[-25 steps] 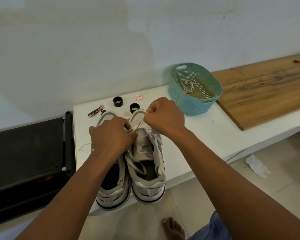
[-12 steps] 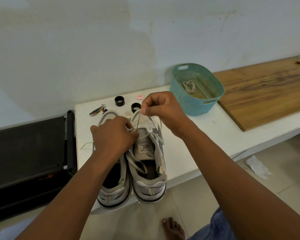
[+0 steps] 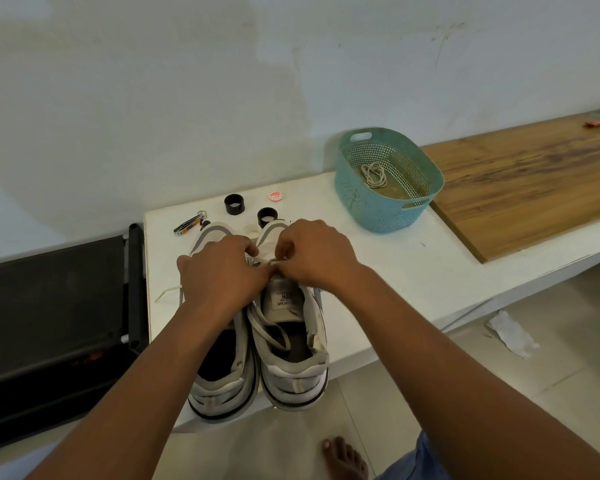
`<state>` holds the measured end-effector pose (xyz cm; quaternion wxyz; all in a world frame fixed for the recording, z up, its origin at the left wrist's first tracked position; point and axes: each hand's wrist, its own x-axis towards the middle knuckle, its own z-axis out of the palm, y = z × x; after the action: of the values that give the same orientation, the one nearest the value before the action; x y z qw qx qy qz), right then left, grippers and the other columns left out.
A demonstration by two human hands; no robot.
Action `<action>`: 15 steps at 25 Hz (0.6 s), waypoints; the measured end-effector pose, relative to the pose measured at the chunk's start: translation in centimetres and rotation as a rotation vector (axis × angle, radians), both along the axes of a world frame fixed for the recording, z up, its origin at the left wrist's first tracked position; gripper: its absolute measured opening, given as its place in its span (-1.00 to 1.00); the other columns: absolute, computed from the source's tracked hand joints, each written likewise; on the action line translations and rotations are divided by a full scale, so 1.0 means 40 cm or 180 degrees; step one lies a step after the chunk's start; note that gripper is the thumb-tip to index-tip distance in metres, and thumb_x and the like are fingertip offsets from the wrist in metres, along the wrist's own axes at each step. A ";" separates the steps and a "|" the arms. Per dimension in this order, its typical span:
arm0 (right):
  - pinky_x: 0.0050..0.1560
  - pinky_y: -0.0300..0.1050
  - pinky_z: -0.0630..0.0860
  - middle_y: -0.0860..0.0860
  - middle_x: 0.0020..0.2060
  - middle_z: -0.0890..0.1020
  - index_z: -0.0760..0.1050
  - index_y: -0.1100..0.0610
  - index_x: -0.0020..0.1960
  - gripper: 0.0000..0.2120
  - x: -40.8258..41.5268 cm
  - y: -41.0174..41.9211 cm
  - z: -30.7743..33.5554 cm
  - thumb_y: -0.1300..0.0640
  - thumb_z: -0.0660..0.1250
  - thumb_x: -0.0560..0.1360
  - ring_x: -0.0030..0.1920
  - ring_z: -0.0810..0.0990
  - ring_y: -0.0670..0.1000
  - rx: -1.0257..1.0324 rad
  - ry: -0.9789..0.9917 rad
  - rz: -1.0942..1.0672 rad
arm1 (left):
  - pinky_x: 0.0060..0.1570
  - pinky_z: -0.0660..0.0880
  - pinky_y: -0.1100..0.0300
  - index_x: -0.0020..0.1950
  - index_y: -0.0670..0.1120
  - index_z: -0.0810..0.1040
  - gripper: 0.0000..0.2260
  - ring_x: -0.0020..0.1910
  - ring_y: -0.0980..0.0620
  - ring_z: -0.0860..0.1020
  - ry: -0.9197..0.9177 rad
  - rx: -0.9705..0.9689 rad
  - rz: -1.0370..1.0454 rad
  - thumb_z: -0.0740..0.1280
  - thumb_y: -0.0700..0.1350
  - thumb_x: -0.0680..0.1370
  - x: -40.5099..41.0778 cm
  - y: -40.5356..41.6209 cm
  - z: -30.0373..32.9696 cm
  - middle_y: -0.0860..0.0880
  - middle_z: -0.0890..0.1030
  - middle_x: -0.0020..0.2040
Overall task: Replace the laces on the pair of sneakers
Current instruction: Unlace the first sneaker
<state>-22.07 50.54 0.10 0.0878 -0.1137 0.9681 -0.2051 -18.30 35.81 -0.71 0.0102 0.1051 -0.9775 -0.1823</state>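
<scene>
Both hands — left hand, right hand — are pinching the sneaker's lace, while at two o'clock the teal basket is holding a coiled lace.

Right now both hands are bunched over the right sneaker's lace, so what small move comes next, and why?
Probably draw the lace through and snug it: the left hand and right hand pinch it over the right sneaker, whose lace hangs slack across the opening.
</scene>
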 end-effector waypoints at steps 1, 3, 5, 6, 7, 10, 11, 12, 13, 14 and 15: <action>-0.04 -0.11 0.55 -0.09 -0.05 0.67 0.67 -0.08 0.02 -0.82 0.008 -0.009 -0.004 -0.08 0.50 0.43 -0.01 0.64 0.00 0.0228 0.0168 -0.0008 | 0.23 0.32 -0.03 0.22 0.14 0.61 -0.67 0.12 -0.05 0.60 0.0007 -0.0003 0.0002 0.38 0.23 0.51 0.000 0.000 0.000 0.07 0.68 0.05; -0.10 -0.13 0.46 -0.05 -0.03 0.67 0.66 -0.05 0.04 -0.82 0.015 -0.022 -0.009 -0.04 0.48 0.46 0.00 0.63 0.04 0.0493 0.0553 -0.0026 | 0.24 0.32 -0.03 0.26 0.15 0.60 -0.64 0.15 -0.05 0.60 -0.0007 -0.0037 0.0014 0.37 0.24 0.52 0.001 0.002 0.001 0.06 0.68 0.10; -0.12 -0.14 0.40 -0.03 -0.05 0.66 0.66 0.00 0.04 -0.82 0.021 -0.026 -0.001 0.02 0.45 0.46 -0.01 0.62 0.05 0.0529 0.0637 -0.0002 | 0.24 0.33 -0.04 0.30 0.15 0.59 -0.62 0.17 -0.06 0.60 -0.0055 -0.0082 0.0023 0.36 0.24 0.53 0.001 0.001 0.000 0.04 0.68 0.13; -0.14 -0.15 0.43 -0.04 -0.08 0.67 0.66 0.02 0.00 -0.85 0.021 -0.024 0.005 0.05 0.44 0.43 -0.04 0.62 0.04 0.0369 0.0576 -0.0064 | 0.24 0.33 -0.04 0.31 0.14 0.59 -0.60 0.16 -0.07 0.61 -0.0085 -0.0095 0.0025 0.35 0.25 0.53 0.001 0.000 0.000 0.03 0.68 0.13; -0.18 -0.16 0.48 -0.05 -0.13 0.67 0.66 0.03 -0.08 -0.89 0.019 -0.021 0.012 0.09 0.43 0.40 -0.10 0.63 0.03 0.0072 0.0493 -0.0203 | 0.23 0.33 -0.04 0.32 0.13 0.58 -0.60 0.15 -0.08 0.61 -0.0110 -0.0105 0.0028 0.35 0.25 0.53 0.001 0.000 0.000 0.02 0.69 0.12; -0.16 -0.08 0.63 -0.07 -0.29 0.68 0.62 0.09 -0.27 -0.95 -0.004 -0.002 0.041 0.15 0.43 0.37 -0.22 0.65 -0.01 -0.1248 0.0477 -0.0923 | 0.20 0.32 -0.02 0.29 0.12 0.58 -0.61 0.13 -0.09 0.60 -0.0179 -0.0095 0.0059 0.36 0.24 0.52 0.000 -0.002 0.003 0.02 0.68 0.08; -0.14 -0.08 0.63 -0.09 -0.31 0.67 0.60 0.07 -0.30 -0.90 -0.015 0.010 0.052 0.14 0.45 0.39 -0.24 0.65 -0.05 -0.1654 0.0537 -0.1157 | 0.19 0.31 -0.01 0.26 0.12 0.59 -0.62 0.13 -0.08 0.60 -0.0198 -0.0074 0.0069 0.37 0.23 0.52 0.000 -0.002 0.003 0.03 0.67 0.07; -0.14 -0.12 0.60 -0.12 -0.32 0.66 0.59 0.04 -0.31 -0.86 -0.023 0.025 0.060 0.13 0.48 0.41 -0.25 0.63 -0.09 -0.1886 0.0624 -0.1322 | 0.17 0.30 -0.01 0.23 0.12 0.60 -0.65 0.10 -0.08 0.60 -0.0210 -0.0047 0.0077 0.37 0.23 0.51 0.001 -0.002 0.003 0.04 0.67 0.04; -0.16 -0.16 0.56 -0.14 -0.33 0.65 0.58 0.02 -0.31 -0.85 -0.029 0.038 0.064 0.12 0.49 0.41 -0.26 0.62 -0.13 -0.1905 0.0681 -0.1394 | 0.15 0.29 -0.01 0.18 0.12 0.61 -0.68 0.05 -0.07 0.59 -0.0204 -0.0032 0.0079 0.38 0.22 0.50 0.000 -0.002 0.002 0.05 0.67 0.01; -0.17 -0.17 0.54 -0.15 -0.32 0.65 0.59 0.00 -0.29 -0.87 -0.030 0.045 0.065 0.11 0.48 0.41 -0.26 0.61 -0.15 -0.1788 0.0649 -0.1330 | 0.11 0.29 -0.01 0.13 0.12 0.63 -0.71 -0.02 -0.05 0.57 -0.0190 -0.0031 0.0082 0.38 0.22 0.49 0.000 -0.003 0.000 0.07 0.66 -0.04; -0.16 -0.17 0.55 -0.16 -0.31 0.66 0.62 -0.01 -0.26 -0.92 -0.027 0.046 0.061 0.10 0.47 0.40 -0.24 0.63 -0.15 -0.1570 0.0512 -0.1140 | 0.08 0.28 0.00 0.07 0.11 0.65 -0.73 -0.10 -0.03 0.54 -0.0179 -0.0038 0.0086 0.37 0.22 0.49 -0.002 -0.004 -0.002 0.08 0.66 -0.08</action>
<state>-23.14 52.37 2.54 -0.0568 0.0250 0.8977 -0.4362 -18.38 35.66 -0.78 -0.0142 0.1234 -0.9770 -0.1733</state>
